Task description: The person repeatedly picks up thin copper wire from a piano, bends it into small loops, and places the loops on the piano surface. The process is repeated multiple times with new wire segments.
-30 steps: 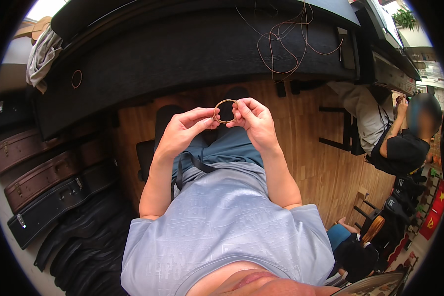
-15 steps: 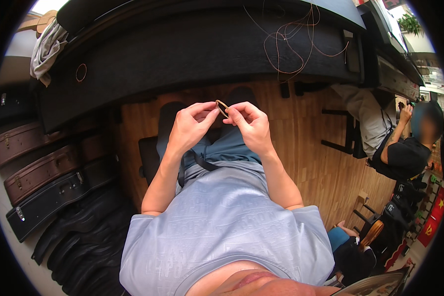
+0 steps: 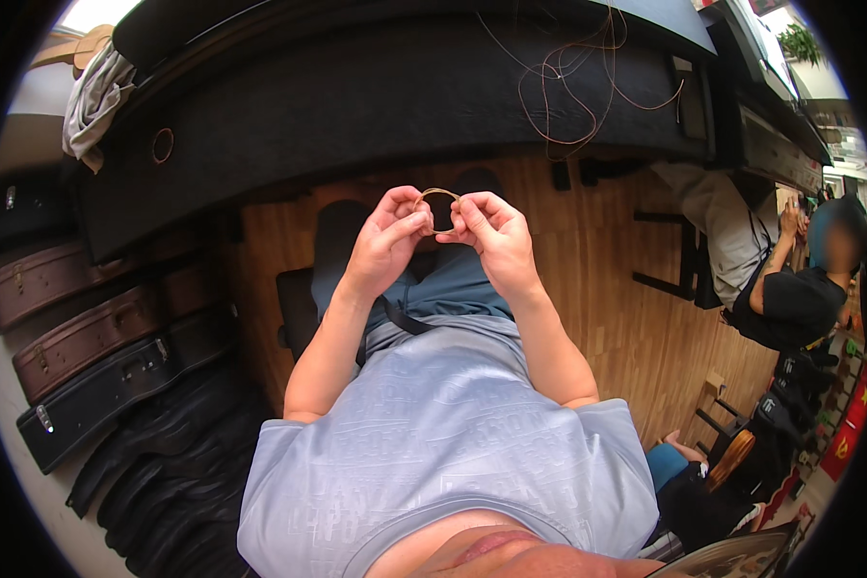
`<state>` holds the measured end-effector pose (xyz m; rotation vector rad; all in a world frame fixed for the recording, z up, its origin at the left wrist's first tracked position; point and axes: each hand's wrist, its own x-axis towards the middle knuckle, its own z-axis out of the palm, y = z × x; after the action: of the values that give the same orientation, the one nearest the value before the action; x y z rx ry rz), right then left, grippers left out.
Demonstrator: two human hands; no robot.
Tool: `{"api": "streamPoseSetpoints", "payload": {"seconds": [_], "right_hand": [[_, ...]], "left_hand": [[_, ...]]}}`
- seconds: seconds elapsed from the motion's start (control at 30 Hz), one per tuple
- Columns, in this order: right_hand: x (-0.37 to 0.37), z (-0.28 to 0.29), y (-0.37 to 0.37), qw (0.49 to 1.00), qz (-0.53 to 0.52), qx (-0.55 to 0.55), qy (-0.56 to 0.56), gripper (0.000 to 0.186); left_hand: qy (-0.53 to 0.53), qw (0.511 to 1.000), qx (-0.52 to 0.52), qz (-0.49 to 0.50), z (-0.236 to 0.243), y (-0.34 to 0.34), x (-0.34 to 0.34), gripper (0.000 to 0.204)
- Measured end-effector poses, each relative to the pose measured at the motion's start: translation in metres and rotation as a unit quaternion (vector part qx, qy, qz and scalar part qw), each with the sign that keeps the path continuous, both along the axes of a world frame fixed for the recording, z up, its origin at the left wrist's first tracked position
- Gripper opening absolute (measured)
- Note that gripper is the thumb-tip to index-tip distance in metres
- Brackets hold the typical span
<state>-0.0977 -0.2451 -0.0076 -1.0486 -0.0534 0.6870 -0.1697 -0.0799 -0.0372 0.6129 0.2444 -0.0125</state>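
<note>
Left hand [image 3: 387,246] and right hand [image 3: 500,246] pinch the coil [image 3: 439,191] — rotated from edge-on to ring-shaped, leaving opposite sides apparently supported.

Ring [image 3: 439,191] partly hidden by hands [image 3: 387,246] [image 3: 501,241], wires [image 3: 555,71] cut off at top, co-worker's head [image 3: 838,234] blurred

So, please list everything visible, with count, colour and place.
wire loop: one, gold, between hands
small ring: one, copper, table's left
loose wires: several, copper and pale, table's right
table: one, black, ahead
cloth: one, grey, upper left
hard cases: several, brown and black, left
soft bags: several, black, lower left
floor: one, brown, centre
people: two, black tops, right
plant: one, green, upper right
flags: two, red, right
shirt: one, bluish grey, below
left hand: one, bare, loop's left
right hand: one, bare, loop's right
</note>
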Motion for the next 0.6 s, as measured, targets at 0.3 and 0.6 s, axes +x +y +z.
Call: {"api": "streamPoseSetpoints", "payload": {"seconds": [0.3,0.6], "right_hand": [[0.0,-0.007,0.002,0.999,-0.017,0.009,0.038,0.021],[0.0,-0.005,0.003,0.999,-0.024,-0.022,-0.008,0.022]], "left_hand": [[-0.003,0.987,0.162,-0.007,-0.002,0.0,0.005,0.028],[-0.025,0.919,0.391,-0.051,0.017,0.011,0.006,0.019]]}}
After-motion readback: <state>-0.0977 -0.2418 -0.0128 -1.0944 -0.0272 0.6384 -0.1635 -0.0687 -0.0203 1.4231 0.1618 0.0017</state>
